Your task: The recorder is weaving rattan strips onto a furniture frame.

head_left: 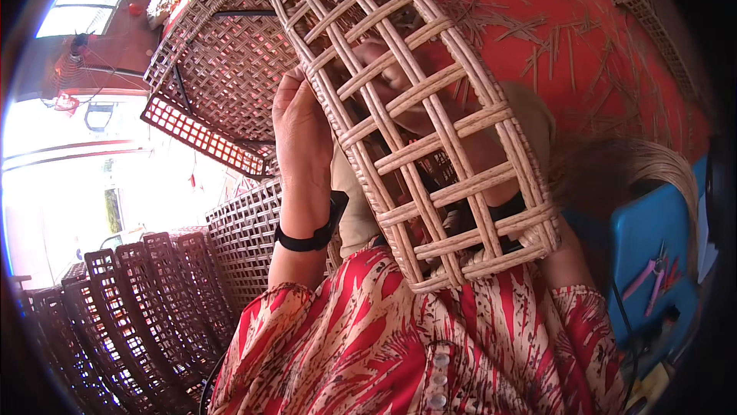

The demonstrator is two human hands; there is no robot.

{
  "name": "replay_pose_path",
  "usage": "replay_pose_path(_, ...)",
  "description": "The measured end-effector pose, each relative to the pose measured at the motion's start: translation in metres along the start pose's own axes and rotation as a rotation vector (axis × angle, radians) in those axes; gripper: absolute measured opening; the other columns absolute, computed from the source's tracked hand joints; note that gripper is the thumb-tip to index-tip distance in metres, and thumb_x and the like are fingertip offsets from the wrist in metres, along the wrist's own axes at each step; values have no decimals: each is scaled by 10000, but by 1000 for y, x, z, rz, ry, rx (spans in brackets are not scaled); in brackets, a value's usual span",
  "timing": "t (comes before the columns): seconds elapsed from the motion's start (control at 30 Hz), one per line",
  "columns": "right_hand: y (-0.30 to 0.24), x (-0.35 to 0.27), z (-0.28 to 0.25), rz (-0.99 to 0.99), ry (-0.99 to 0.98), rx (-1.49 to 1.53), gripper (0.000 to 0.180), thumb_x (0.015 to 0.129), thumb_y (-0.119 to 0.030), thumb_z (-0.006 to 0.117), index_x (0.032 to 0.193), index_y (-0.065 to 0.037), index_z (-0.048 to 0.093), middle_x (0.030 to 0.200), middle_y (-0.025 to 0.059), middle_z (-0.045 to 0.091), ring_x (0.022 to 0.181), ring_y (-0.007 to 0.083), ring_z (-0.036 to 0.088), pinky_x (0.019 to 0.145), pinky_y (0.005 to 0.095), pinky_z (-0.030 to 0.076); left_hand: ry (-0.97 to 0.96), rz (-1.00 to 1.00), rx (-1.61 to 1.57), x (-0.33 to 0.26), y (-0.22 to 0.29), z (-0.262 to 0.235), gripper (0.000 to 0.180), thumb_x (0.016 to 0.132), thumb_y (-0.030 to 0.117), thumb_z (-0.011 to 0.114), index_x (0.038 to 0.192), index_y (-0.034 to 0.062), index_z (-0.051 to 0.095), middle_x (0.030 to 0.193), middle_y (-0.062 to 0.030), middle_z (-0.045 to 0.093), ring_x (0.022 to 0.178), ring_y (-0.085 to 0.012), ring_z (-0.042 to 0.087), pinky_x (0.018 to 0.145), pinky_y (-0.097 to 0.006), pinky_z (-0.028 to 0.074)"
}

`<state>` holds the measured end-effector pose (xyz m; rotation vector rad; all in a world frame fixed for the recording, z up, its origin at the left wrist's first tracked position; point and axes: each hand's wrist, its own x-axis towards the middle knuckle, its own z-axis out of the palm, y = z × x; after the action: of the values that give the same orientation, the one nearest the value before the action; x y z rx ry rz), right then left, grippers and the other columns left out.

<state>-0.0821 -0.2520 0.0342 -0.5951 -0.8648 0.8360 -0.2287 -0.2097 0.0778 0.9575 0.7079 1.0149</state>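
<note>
A long light-brown wicker panel (426,155), woven in an open lattice with wrapped edges, stretches from the top of the view down to my lap. At its left edge my left hand (301,127) is closed, thumb and fingers pinched on the rim. Behind the lattice, my right hand (394,81) shows in parts through the gaps. Its fingers look curled, but the strands hide what they hold. A black band (307,242) circles my left wrist.
Brown woven baskets (138,292) stand in a row at lower left. A larger woven piece (238,54) leans behind my left hand. Cut strips (537,39) litter the red floor. To the right, a blue stool (652,231) bears pink-handled pliers (655,281), beside a bundle of strands (652,158).
</note>
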Motion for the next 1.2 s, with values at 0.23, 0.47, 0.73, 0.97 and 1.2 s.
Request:
replay_pose_path(0.23,7,16,-19,16,-65,41,300,923,-251,608,1114,-22,625,977,61,659,865,151,627,765,274,531,-20,-2,-55,1,-5,-1,132,945,74,563,1038,-19,573,972,-82,651,867,-125,622,824,-256,509)
replay_pose_path(0.47,15,28,-34,44,-115,74,310,923,-257,607,1124,-21,621,986,65,660,873,155,629,773,279,534,-13,19,-52,2,-10,-2,130,952,98,561,1022,-10,571,966,-85,653,870,-131,623,827,-267,505)
replay_pose_path(0.73,18,39,-42,68,-172,117,323,923,-264,605,1135,-21,616,996,69,661,883,159,631,783,284,538,-55,-10,-83,0,-10,0,127,953,112,564,1025,8,572,948,-62,649,855,-119,613,815,-264,502)
replay_pose_path(0.97,22,47,-53,89,-202,150,334,924,-271,604,1145,-21,611,1005,73,662,892,163,632,791,288,542,-40,5,-43,-2,-10,-3,116,952,116,568,1010,17,581,929,-52,651,827,-106,610,793,-251,503)
replay_pose_path(1.2,28,53,-63,97,-233,208,345,924,-277,602,1155,-21,607,1014,77,662,901,167,634,799,292,545,-1,27,-66,-2,-12,0,98,941,104,587,988,18,598,915,-46,660,813,-98,615,775,-240,505)
